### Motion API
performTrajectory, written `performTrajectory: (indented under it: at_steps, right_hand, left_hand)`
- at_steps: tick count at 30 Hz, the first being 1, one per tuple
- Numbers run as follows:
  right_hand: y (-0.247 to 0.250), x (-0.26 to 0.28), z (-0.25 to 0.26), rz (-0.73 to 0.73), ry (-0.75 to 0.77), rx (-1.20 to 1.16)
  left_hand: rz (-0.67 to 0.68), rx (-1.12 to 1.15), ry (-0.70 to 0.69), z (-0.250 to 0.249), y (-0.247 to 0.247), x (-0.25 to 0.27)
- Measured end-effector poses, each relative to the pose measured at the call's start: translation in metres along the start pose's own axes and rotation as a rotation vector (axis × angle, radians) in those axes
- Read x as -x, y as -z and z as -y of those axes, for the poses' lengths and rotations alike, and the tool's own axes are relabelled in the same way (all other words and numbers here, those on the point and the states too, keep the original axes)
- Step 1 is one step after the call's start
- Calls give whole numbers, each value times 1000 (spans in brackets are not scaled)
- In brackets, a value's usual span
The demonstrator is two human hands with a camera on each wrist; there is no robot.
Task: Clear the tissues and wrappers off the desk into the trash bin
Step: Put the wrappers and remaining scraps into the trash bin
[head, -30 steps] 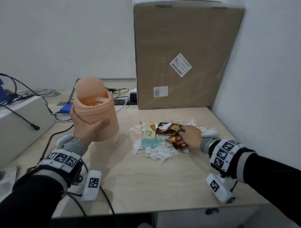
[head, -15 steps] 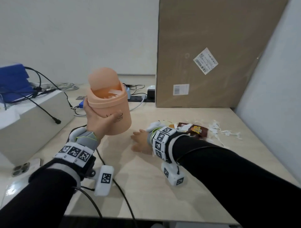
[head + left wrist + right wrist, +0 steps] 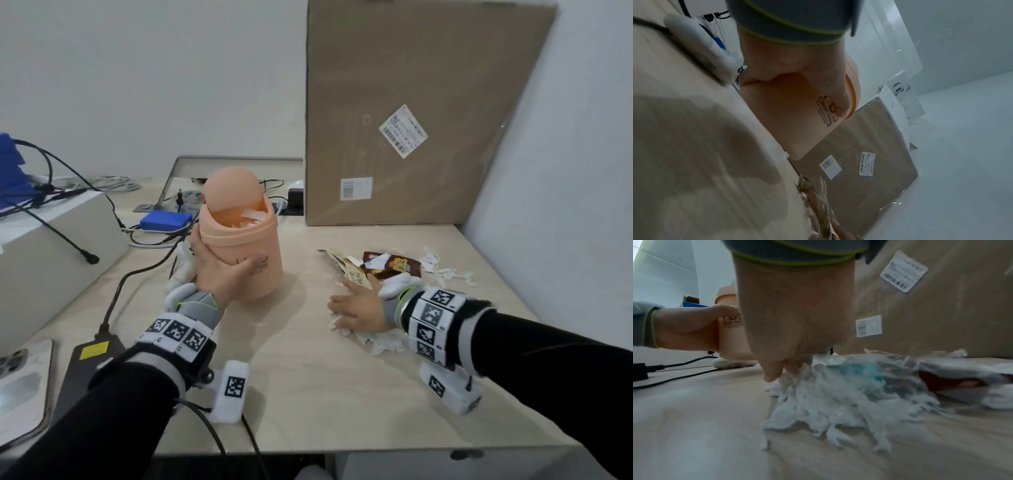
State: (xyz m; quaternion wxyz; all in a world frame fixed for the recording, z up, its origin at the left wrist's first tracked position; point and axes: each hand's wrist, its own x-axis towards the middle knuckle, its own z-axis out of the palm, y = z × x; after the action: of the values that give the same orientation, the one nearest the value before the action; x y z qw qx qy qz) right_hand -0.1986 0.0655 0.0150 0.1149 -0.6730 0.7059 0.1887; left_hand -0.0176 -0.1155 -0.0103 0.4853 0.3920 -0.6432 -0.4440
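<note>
Head view, left hand [image 3: 219, 270]: fingers and thumb curl round the side of the orange trash bin [image 3: 248, 253], thumb across the printed front, fingers wrapped behind.
Left wrist view: the thumb lies over the lettering on the bin wall; the bin's base looks clear of the desk [image 3: 308, 394], though its far edge is hidden.
Trash bin: upright, dome flap tipped back, white scraps showing in the mouth; it sits on the left half of the desk, well apart from the litter.
Right hand [image 3: 356, 310]: palm down on the desk, fingers pointing left toward the bin, lying on shredded tissue.
Right wrist view, fingers [image 3: 774, 368]: bunched close together and bent down, tips in the white tissue pile [image 3: 828, 402]; whether they pinch it or only press on it, I cannot tell.
Tissues: one heap under and just behind the right hand, more scraps [image 3: 445, 270] farther right near the wall.
Wrappers: a brown snack wrapper [image 3: 390, 265] and a pale printed one [image 3: 352, 274] lie just beyond the right hand; a teal piece [image 3: 857, 371] shows among the tissue.
Cardboard box [image 3: 411, 113]: leaning against the back wall behind the litter.
Left edge: a black power adapter [image 3: 92, 356] and a phone [image 3: 24, 383] lie near the left forearm.
</note>
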Motion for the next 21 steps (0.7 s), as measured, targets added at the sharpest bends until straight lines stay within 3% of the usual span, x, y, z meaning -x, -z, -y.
performTrajectory:
  at_steps: [4, 8, 12, 16, 21]
  right_hand:
    - [-15, 12, -15, -47, -61, -100]
    - [-28, 26, -25, -231, -94, -204]
    - [-33, 35, -42, -439, -318, -350]
    - [-41, 39, -59, -350, -594, -556]
    - [-48, 29, -51, -243, -640, -686]
  left_hand:
    - [-1, 2, -16, 1, -13, 11]
    - [17, -16, 18, -2, -26, 24]
    - [8, -34, 57, -3, -33, 34]
    - [-5, -75, 63, 3, -37, 40]
    - [7, -67, 57, 14, -42, 42]
